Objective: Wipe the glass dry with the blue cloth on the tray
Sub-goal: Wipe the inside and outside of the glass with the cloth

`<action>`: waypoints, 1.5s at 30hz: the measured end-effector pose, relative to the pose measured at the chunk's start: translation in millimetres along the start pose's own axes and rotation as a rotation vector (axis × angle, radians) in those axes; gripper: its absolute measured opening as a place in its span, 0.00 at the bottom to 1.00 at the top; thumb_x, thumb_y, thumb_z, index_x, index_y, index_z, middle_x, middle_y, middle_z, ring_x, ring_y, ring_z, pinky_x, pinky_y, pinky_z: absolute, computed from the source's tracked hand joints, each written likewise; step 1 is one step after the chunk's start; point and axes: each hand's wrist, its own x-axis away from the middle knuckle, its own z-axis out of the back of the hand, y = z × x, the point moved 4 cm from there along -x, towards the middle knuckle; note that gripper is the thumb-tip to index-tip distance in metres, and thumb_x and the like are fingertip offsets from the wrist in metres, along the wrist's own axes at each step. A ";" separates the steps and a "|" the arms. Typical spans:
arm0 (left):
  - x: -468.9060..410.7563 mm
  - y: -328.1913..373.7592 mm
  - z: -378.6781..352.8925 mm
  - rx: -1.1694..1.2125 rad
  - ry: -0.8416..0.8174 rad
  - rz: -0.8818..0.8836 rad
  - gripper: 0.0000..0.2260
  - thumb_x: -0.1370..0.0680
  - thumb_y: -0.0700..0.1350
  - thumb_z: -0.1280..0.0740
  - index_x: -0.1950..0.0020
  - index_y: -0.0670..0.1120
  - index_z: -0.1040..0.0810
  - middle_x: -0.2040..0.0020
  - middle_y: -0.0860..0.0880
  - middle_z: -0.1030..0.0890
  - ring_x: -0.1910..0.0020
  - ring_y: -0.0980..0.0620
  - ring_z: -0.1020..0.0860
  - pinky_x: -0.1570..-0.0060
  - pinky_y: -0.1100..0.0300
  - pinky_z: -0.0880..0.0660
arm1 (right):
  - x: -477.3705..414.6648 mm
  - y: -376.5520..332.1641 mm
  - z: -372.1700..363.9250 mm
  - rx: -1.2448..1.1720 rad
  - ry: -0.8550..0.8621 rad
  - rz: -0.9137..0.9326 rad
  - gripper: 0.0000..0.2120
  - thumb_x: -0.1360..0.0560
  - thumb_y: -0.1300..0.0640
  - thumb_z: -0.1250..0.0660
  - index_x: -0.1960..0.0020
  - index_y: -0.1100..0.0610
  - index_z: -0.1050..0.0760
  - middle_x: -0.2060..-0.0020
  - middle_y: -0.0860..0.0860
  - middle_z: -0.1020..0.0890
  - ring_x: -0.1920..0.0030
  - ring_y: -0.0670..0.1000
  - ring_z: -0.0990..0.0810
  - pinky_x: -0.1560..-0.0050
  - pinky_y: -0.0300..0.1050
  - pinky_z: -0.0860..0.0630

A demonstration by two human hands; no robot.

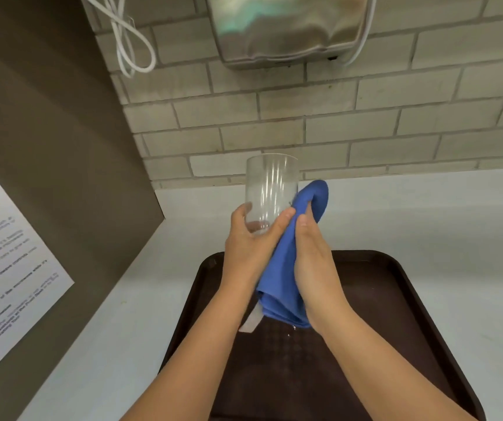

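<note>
A clear drinking glass is held upright above the far edge of the dark brown tray. My left hand grips the glass around its base. My right hand holds the blue cloth, whose top end curls against the right side of the glass. The rest of the cloth hangs down between my two hands toward the tray. A white tag dangles from the cloth's lower edge.
The tray lies on a white counter against a pale brick wall. A brown side panel with a printed notice stands at the left. A metal dispenser and a looped white cable hang on the wall above.
</note>
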 end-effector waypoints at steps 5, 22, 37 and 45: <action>-1.8 -12.7 -5.2 0.472 -0.232 0.164 0.34 0.43 0.63 0.27 0.41 0.48 0.23 0.48 0.46 0.17 0.51 0.51 0.18 0.57 0.60 0.21 | -9.9 -30.3 -9.8 0.526 -0.045 0.434 0.23 0.22 0.44 0.53 0.29 0.39 0.55 0.25 0.46 0.48 0.35 0.43 0.41 0.36 0.39 0.45; -6.3 -20.5 -20.7 0.570 -0.327 0.237 0.24 0.37 0.63 0.31 0.48 0.49 0.19 0.49 0.46 0.16 0.52 0.49 0.18 0.53 0.56 0.21 | 12.3 1.0 14.4 0.230 -0.088 0.176 0.24 0.22 0.45 0.51 0.28 0.41 0.52 0.30 0.43 0.37 0.36 0.40 0.35 0.49 0.25 0.36; 12.6 -9.2 -30.0 0.749 -0.389 0.209 0.20 0.28 0.59 0.37 0.39 0.53 0.25 0.54 0.56 0.15 0.54 0.60 0.17 0.61 0.66 0.21 | 14.7 -41.6 2.1 0.616 -0.120 0.545 0.23 0.22 0.49 0.50 0.28 0.44 0.49 0.25 0.44 0.52 0.27 0.43 0.51 0.29 0.39 0.51; -1.7 -9.1 -19.8 0.931 -0.451 0.175 0.25 0.30 0.66 0.37 0.39 0.53 0.23 0.41 0.49 0.19 0.39 0.48 0.23 0.43 0.48 0.26 | -10.1 -70.7 -14.2 0.557 -0.322 0.455 0.28 0.27 0.45 0.37 0.29 0.45 0.41 0.25 0.45 0.50 0.26 0.45 0.50 0.28 0.45 0.48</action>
